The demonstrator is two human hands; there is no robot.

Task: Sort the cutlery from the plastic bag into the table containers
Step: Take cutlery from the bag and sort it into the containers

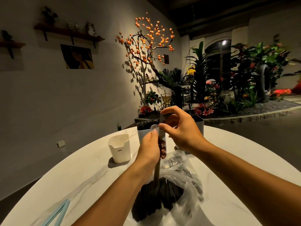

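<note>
Both bare forearms reach forward, converging at the middle. The left hand (150,146) stands knuckles-up, fingers curled round a thin dark piece it grips, thumb pressed near its top. The right hand (180,128) arches just beside it, thumb and forefinger pinching the same piece's upper end.

Black cutlery (158,195) in clear plastic bag (190,190)
</note>
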